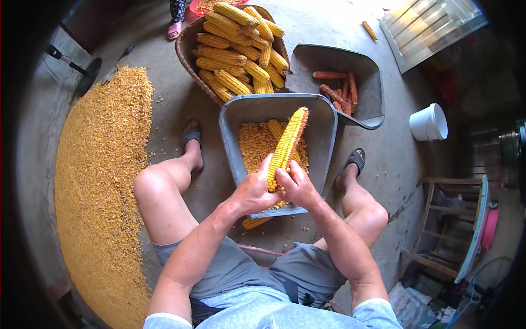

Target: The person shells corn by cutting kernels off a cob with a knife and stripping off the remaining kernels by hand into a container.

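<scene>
Both hands hold one ear of corn [286, 146] over a grey metal scoop-shaped bin [230, 135]. My left hand [255, 187] grips its lower left side. My right hand [298, 185] presses its thumb against the kernels at the lower right. The ear tilts up to the right, with a reddish strip of bare cob along its right side. Loose kernels [254, 144] and another ear of corn [276, 128] lie in the bin. Part of one more ear [255, 223] shows on the floor under the bin's near edge. The fingers partly hide the ear's lower end.
A woven basket [183, 61] heaped with ears stands ahead. Beside it, a second metal bin [372, 90] holds red bare cobs [343, 94]. A long kernel pile [102, 185] lies left; a white bucket [425, 122] and wooden rack [448, 230] stand right. Another person's foot [174, 29] shows ahead.
</scene>
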### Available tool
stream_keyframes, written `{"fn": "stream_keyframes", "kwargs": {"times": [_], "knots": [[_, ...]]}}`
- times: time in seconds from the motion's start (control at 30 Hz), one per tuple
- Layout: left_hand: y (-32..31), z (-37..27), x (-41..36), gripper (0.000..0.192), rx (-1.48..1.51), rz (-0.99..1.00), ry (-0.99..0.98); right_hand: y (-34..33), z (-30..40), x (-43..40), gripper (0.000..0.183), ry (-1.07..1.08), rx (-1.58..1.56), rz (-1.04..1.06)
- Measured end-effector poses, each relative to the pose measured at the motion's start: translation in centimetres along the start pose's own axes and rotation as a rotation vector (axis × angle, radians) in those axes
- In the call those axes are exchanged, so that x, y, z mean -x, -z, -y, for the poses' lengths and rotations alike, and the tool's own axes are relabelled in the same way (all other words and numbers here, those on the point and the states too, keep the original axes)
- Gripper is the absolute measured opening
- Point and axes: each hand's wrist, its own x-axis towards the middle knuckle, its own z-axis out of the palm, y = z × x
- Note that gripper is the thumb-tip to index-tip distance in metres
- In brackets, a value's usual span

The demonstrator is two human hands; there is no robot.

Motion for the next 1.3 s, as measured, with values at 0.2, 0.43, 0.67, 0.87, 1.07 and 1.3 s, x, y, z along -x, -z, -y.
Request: {"fn": "stream_keyframes", "kwargs": {"times": [0.2, 0.43, 0.67, 0.87, 1.07, 1.3], "knots": [[0.9, -2.5, 0.4, 0.099, -0.096, 0.11, 0.096, 1.6, 1.6, 0.8, 0.042, 0.016, -0.128, 0.127], [1.3, -2.8, 0.0, 0.076, 0.134, 0.079, -0.006, 2.3, 2.0, 1.4, 0.036, -0.014, -0.289, 0.149], [0.4, -0.4, -0.4, 0.064, 0.117, -0.033, 0.085, 0.3, 1.6, -0.6, 0.045, -0.146, -0.206, 0.105], [1.2, 0.1, -0.4, 0.062, 0.337, -0.001, 0.115, 0.9, 3.7, -0.4, 0.041, -0.171, -0.345, 0.219], [0.8, -1.6, -0.5, 0.07, -0.056, -0.022, 0.204, -0.3, 0.1, -0.8, 0.06, -0.142, -0.105, 0.072], [1.4, 0.1, -0.2, 0.063, 0.104, 0.008, 0.107, -0.2, 0.1, -0.4, 0.051, -0.133, -0.326, 0.09]]}}
